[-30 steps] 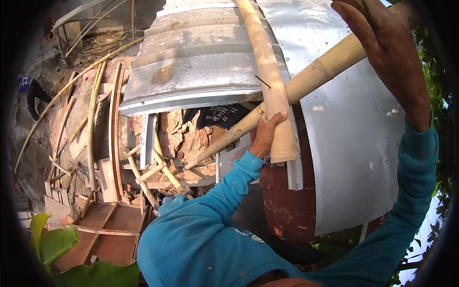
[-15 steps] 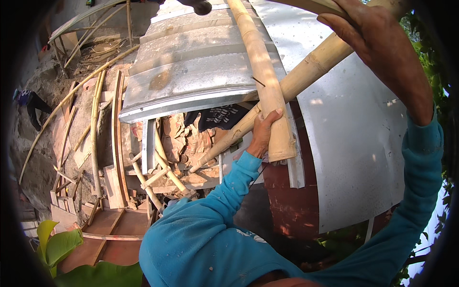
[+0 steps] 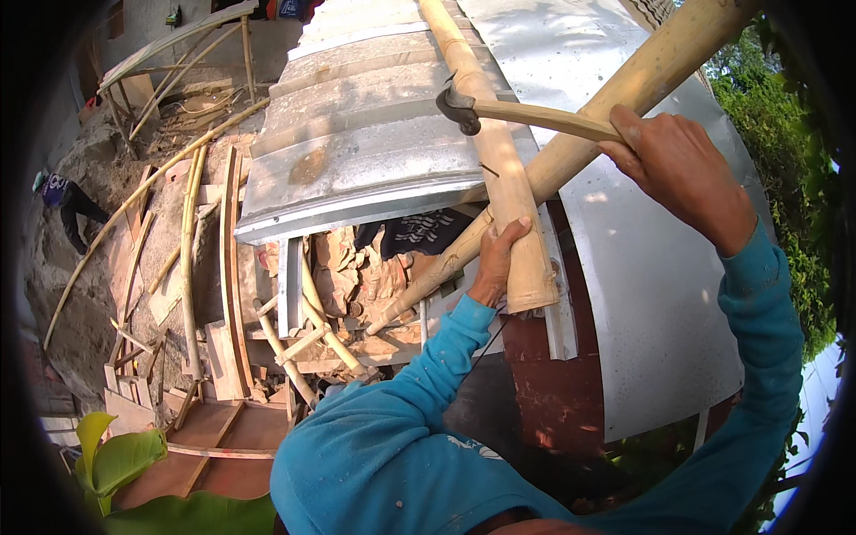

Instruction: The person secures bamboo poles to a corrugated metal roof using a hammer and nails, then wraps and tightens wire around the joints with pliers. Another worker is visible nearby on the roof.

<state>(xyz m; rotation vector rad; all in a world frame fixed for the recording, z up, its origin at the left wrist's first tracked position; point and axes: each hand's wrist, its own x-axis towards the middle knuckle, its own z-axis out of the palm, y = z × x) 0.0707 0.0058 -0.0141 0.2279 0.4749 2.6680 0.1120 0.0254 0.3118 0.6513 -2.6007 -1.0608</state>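
- Gripping a hammer (image 3: 526, 114) by its curved wooden handle, the right hand (image 3: 682, 174) is closed tight around the handle's end, with the dark metal head out to that hand's left, resting on or just above a bamboo pole (image 3: 495, 156).
- That pole runs up and away over the roof; the left hand (image 3: 496, 260) is wrapped around its side close to the cut lower end, fingers (image 3: 517, 230) curled onto the pole's face.
- A second, thicker bamboo pole (image 3: 615, 102) slants from above the right hand down past the left hand's knuckles, crossing under the first pole between the two hands.
- Corrugated metal sheets (image 3: 357, 152) lie to the left of both hands, beneath the hammer head; a smooth curved metal sheet (image 3: 642, 294) lies below the right hand.
- Both sleeves (image 3: 419, 392) are blue.
- Well below and left of the left hand: stacked bricks and rubble (image 3: 357, 276), loose bamboo lengths (image 3: 192, 232), wooden boards (image 3: 227, 428), and green leaves (image 3: 116, 455).
- Far to the left, a person (image 3: 62, 201) stands on the ground.
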